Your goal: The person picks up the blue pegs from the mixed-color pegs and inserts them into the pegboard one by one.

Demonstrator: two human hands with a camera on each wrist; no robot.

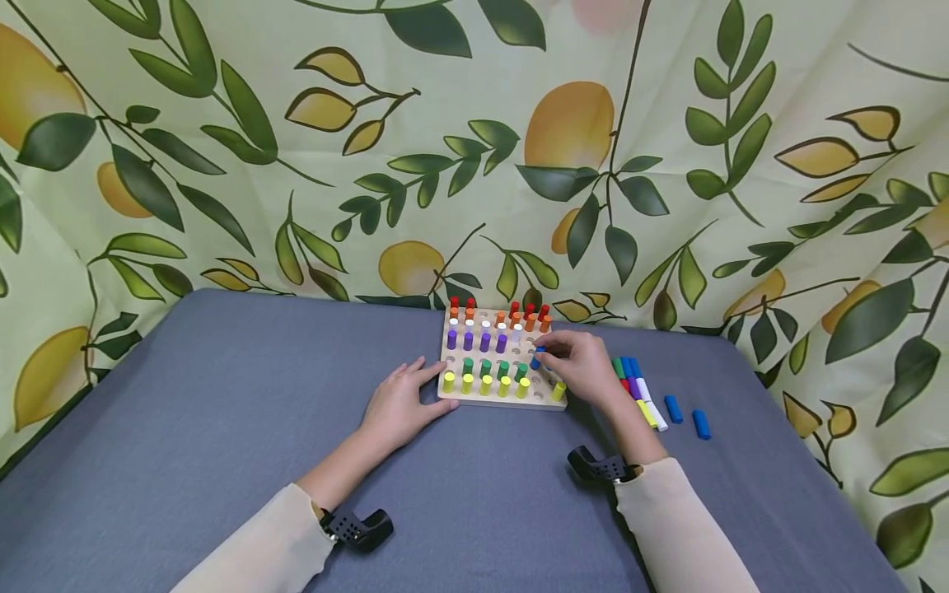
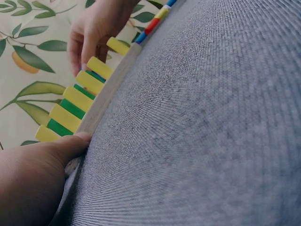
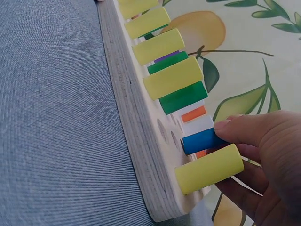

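Observation:
My right hand [image 1: 584,366] pinches a blue peg [image 3: 202,141] between thumb and fingers over the right part of a wooden pegboard [image 1: 511,401]. Whether the peg's lower end sits in a hole cannot be made out. Beside it in the right wrist view stands a yellow peg [image 3: 209,169]. My left hand [image 1: 404,402] touches the board's near left corner, fingers extended, with the thumb [image 2: 75,143] against the front edge. Rows of red, orange, white, purple, green and yellow pegs stand upright in the board, with some bare holes toward the right.
Right of the board, loose pegs lie bunched together, among them a white peg [image 1: 656,415] and a yellow peg [image 1: 647,413]. Two blue pegs lie apart, one nearer [image 1: 673,409] and one farther right [image 1: 701,424]. A leaf-patterned curtain [image 1: 460,148] hangs behind the grey-blue table [image 1: 259,395].

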